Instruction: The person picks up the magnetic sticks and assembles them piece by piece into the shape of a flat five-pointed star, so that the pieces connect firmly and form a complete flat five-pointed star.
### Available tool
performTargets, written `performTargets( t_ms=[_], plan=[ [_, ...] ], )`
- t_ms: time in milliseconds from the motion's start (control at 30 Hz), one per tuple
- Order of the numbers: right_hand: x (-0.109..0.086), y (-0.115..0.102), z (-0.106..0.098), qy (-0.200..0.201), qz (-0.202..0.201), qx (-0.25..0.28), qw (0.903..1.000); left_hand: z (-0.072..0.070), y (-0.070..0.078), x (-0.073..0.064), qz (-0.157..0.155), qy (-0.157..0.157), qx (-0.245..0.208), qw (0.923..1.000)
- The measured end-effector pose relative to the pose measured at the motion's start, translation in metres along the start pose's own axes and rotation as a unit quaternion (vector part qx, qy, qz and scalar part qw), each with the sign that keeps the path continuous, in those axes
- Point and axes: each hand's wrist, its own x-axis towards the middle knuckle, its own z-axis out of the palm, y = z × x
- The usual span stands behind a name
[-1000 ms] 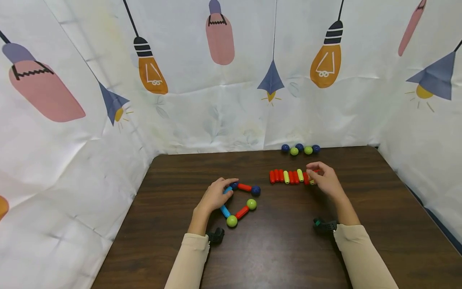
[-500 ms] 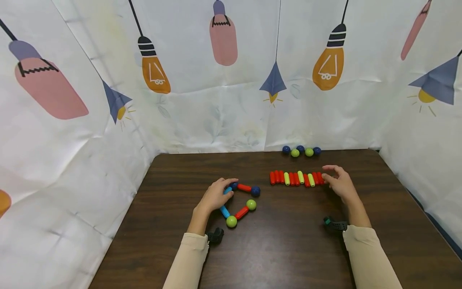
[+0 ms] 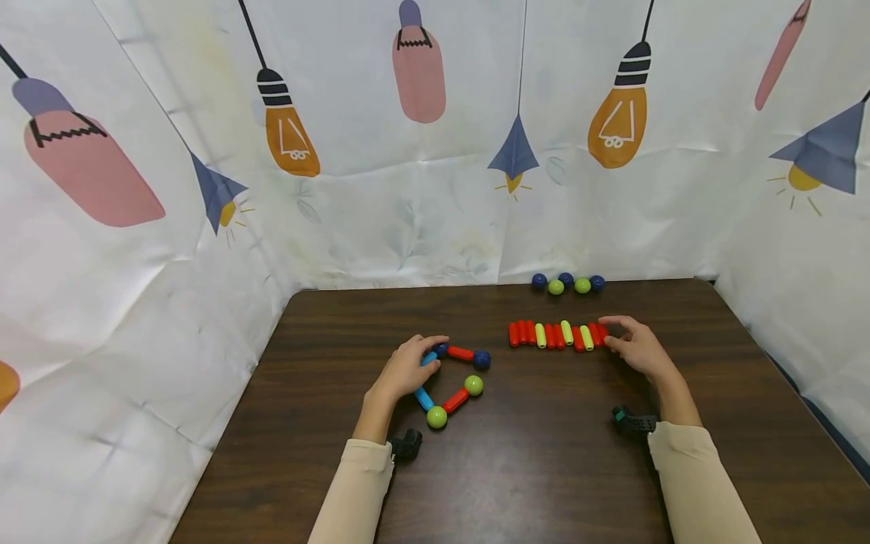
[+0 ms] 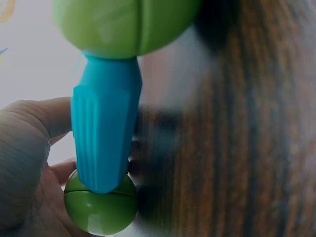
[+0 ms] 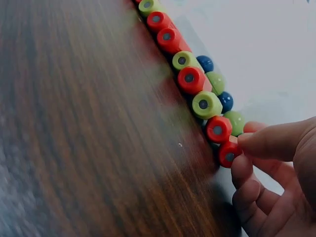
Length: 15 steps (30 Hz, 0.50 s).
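Note:
In the head view my left hand (image 3: 405,366) holds the far left side of a frame of magnetic rods and balls. Two blue rods (image 3: 424,398) run under that hand, and a red rod (image 3: 461,353) leads to a dark blue ball (image 3: 481,360). Another red rod (image 3: 456,400) ends in a green ball (image 3: 473,385), apart from the dark blue one. The left wrist view shows a green ball (image 4: 100,207) within my fingers, below a blue rod (image 4: 104,128). My right hand (image 3: 635,347) pinches the end red rod (image 5: 229,154) of a row.
Red and yellow-green magnetic rods (image 3: 550,335) lie side by side in that row. Beyond them, several dark blue and green balls (image 3: 556,287) sit near the back edge of the brown table (image 3: 516,476). A patterned white curtain (image 3: 421,204) encloses the back and sides.
My right hand has moved right from over the row, then back to its end red rod, where thumb and fingers close. The left hand and the frame have stayed in place.

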Motion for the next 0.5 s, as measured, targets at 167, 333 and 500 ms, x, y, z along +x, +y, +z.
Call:
performTargets(
  t_ms=[167, 333, 500],
  plan=[
    [0.002, 0.002, -0.001, -0.006, 0.012, -0.010, 0.9998, 0.000, 0.000, 0.000, 0.000, -0.002, -0.002, 1.0000],
    [0.000, 0.003, -0.004, -0.010, 0.012, -0.014, 0.9998, 0.000, -0.001, 0.000, -0.002, -0.002, -0.002, 1.0000],
    [-0.007, 0.008, -0.014, -0.011, 0.005, -0.030, 0.9995, 0.001, -0.001, 0.000, -0.002, -0.002, -0.004, 1.0000]
  ],
)
